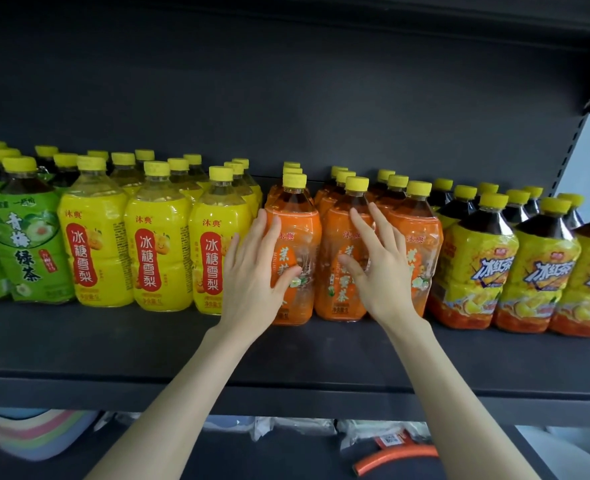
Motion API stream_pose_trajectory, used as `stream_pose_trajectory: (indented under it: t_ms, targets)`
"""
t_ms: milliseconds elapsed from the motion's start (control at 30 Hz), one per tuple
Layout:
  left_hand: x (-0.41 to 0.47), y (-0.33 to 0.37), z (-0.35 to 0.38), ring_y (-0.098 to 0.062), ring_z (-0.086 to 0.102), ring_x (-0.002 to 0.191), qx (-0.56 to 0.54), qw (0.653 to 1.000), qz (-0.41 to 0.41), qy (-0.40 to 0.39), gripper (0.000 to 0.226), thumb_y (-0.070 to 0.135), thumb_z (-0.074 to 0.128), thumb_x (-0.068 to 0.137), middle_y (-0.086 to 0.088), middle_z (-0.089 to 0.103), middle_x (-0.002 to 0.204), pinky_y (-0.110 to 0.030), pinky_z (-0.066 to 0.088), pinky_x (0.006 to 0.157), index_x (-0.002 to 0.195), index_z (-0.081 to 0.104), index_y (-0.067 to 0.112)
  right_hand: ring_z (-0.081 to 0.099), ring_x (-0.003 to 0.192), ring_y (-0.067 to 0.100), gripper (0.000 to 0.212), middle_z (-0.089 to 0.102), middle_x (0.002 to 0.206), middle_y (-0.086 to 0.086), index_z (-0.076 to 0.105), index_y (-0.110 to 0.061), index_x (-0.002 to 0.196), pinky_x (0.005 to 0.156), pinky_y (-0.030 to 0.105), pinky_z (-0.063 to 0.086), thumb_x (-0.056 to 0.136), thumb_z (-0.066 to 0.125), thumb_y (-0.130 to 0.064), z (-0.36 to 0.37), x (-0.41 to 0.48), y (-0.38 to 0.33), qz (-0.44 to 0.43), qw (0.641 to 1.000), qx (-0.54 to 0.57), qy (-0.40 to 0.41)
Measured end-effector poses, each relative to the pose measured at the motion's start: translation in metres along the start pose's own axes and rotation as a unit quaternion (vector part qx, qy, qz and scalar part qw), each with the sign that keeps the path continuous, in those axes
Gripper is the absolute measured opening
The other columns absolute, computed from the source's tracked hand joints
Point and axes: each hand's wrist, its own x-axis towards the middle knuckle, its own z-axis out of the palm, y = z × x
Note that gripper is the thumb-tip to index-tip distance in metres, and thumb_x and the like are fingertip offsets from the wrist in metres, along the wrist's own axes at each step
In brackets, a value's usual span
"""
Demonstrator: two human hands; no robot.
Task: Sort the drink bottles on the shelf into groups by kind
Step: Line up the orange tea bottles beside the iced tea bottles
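Head view: a dark shelf [113,341] carries rows of yellow-capped drink bottles, standing upright in groups several deep. From the left come green bottles [27,244], then yellow bottles [158,244], then three rows of orange ones in the middle, then dark-tea bottles [473,271] with yellow and orange labels running out to the right edge. Both bare arms reach in from below to the orange group. The left hand [252,271] lies flat against the left flank of the left orange bottle [300,230], in the gap between it and the nearest yellow bottle. Its fingers [269,230] are straight and spread, pointing up along the label, and the thumb crosses the front of the label, so the hand presses rather than clasps. The right hand [383,271] rests on the middle orange bottle [338,296]. Its thumb lies across the front of that label, and its fingers [363,223] are extended and fanned upward toward the seam with the right orange bottle [421,237], covering part of that bottle's left side; nothing is grasped. All three front orange bottles stand on the shelf, touching or nearly touching one another, set back from the front lip. On the level below lie an orange hose [411,457], some pale packets and, at the far left, a stack of pastel-coloured things too blurred to name.
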Motion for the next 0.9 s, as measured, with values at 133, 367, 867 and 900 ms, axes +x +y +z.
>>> stream_pose_trajectory:
  t_ms: [133,367,867,900]
  targets:
    - [0.007,-0.004,0.004,-0.032,0.043,0.132,0.075,0.997,0.015,-0.008,0.076,0.049,0.055,0.082,-0.018,0.040,0.146,-0.050,0.015,0.112,0.142,0.030,0.010,0.021,0.143,0.024,0.066,0.025,0.158,-0.003,0.035,-0.030,0.147,0.108,0.041,0.033,0.090,0.066,-0.020,0.000,0.000,0.000,0.005,1.000,0.000,-0.001]
    - [0.009,-0.002,0.007,-0.034,0.045,0.129,0.117,0.993,0.018,-0.009,0.075,0.047,0.057,0.084,-0.021,0.041,0.144,-0.054,0.010,0.111,0.142,0.032,0.006,0.021,0.143,0.024,0.066,0.024,0.159,-0.004,0.034,-0.031,0.147,0.106,0.040,0.035,0.090,0.066,-0.022,-0.001,0.000,-0.002,0.010,1.000,-0.007,-0.003]
    - [0.013,0.006,0.009,-0.036,0.050,0.125,0.166,0.986,-0.001,-0.018,0.078,0.037,0.076,0.075,-0.024,0.048,0.137,-0.056,0.015,0.109,0.135,0.042,0.001,0.027,0.140,0.028,0.066,0.029,0.157,-0.001,0.037,-0.029,0.146,0.100,0.045,0.043,0.089,0.068,-0.021,0.002,0.001,-0.005,0.012,0.999,-0.037,0.011]
    - [0.012,0.007,0.009,-0.036,0.051,0.124,0.170,0.985,-0.002,-0.022,0.078,0.038,0.076,0.074,-0.024,0.048,0.137,-0.056,0.015,0.109,0.135,0.042,0.001,0.027,0.140,0.028,0.066,0.029,0.157,0.000,0.037,-0.029,0.146,0.100,0.044,0.043,0.089,0.068,-0.021,0.002,0.000,-0.006,0.014,0.999,-0.039,0.010]
